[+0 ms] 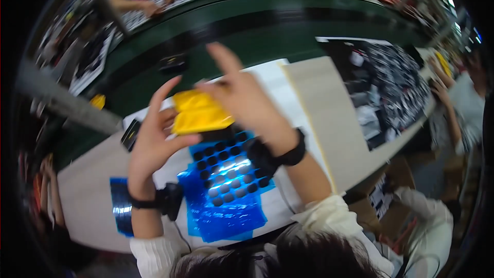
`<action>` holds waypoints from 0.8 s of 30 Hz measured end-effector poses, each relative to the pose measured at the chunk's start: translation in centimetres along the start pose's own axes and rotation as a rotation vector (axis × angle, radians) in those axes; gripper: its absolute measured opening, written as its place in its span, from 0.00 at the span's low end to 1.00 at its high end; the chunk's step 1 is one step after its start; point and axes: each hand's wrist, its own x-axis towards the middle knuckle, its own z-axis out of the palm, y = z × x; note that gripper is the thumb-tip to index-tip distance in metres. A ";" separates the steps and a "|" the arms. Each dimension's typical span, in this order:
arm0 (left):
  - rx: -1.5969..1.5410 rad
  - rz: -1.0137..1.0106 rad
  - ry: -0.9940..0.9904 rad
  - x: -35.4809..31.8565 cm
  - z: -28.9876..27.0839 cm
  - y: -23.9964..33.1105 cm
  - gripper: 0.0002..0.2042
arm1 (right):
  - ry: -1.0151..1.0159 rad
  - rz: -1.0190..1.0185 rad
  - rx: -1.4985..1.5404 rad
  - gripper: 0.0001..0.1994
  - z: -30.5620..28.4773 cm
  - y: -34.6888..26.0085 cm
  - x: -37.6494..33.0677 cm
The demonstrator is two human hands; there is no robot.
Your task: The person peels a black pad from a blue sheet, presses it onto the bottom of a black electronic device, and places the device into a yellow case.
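A bright yellow creased piece (203,113), like soft cloth or film, is held up between my two hands, with a dark strip along its lower edge. My left hand (154,136) grips its left side with curled fingers, the index finger raised and the thumb stretched out below. At its upper right, my right hand (242,95) pinches it, index finger pointing up; motion blurs this hand. Beneath lies a clear-blue sheet with rows of black round dots (224,172). More shiny blue film (226,219) lies under and in front of that sheet.
Black-and-blue film (122,206) lies at the left, near a small black box (130,135). Another black object (173,63) rests on the green surface (257,31). A large bag of dark pieces (391,87) sits at the right. Co-workers' hands (150,8) work across the table.
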 end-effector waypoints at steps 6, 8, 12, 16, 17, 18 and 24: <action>0.470 0.187 0.180 7.0 -1.1 -1.8 0.35 | 0.284 -0.074 -0.115 0.21 -6.1 1.0 1.5; 0.610 0.213 0.318 11.6 -0.8 -3.7 0.34 | 0.448 -0.147 -0.046 0.16 -8.4 1.2 1.8; 0.698 0.134 0.408 18.4 -2.0 -10.3 0.35 | 0.556 -0.221 0.184 0.10 -8.3 0.3 1.6; 0.963 -0.109 0.247 20.5 -2.7 -11.7 0.33 | 0.513 -0.252 0.140 0.08 -7.5 -0.5 1.1; 1.072 -0.210 0.190 20.6 -3.0 -11.3 0.32 | 0.508 -0.241 0.143 0.08 -7.2 -0.7 1.1; 1.199 -0.226 0.163 20.4 -3.9 -11.0 0.30 | 0.432 -0.251 0.132 0.08 -7.0 -0.8 1.3; 1.477 -0.312 0.002 17.3 -14.5 -11.1 0.30 | 0.245 -0.211 0.135 0.07 -5.3 -1.5 1.1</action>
